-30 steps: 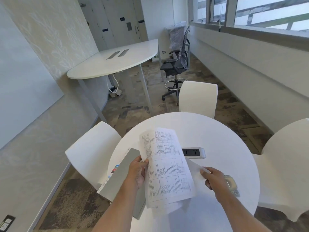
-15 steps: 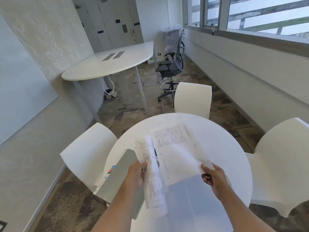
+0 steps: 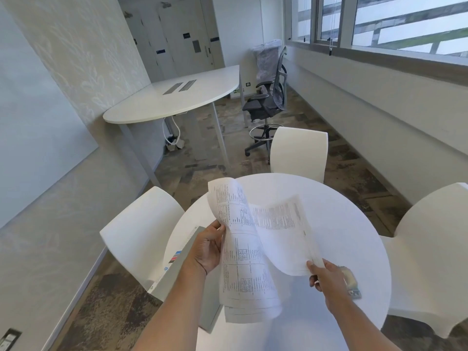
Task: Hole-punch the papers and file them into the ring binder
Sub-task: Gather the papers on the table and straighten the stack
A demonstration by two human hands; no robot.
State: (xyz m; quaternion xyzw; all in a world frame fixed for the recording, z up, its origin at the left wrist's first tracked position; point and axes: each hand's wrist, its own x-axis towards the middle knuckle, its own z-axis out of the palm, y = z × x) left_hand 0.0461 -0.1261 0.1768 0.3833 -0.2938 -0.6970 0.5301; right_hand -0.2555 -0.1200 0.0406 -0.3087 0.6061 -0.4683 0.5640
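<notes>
I hold printed papers above the round white table point(image 3: 354, 224). My left hand point(image 3: 206, 248) grips the left edge of a curled stack of papers point(image 3: 243, 259). My right hand point(image 3: 323, 274) pinches the lower corner of a second batch of sheets point(image 3: 281, 229), which fans out to the right. A grey ring binder point(image 3: 177, 272) lies shut on the table's left side, partly under my left arm. The hole punch point(image 3: 350, 281) sits on the table just right of my right hand, mostly hidden behind it.
Three white chairs ring the table: one at the left point(image 3: 141, 231), one at the far side point(image 3: 298, 153), one at the right point(image 3: 433, 249). A long white desk point(image 3: 177, 100) and a dark office chair point(image 3: 268, 102) stand further back. Windows run along the right wall.
The papers have been split into two batches: my right hand has drawn some sheets off to the right while the left keeps the curled stack. The table's power socket is now covered by paper.
</notes>
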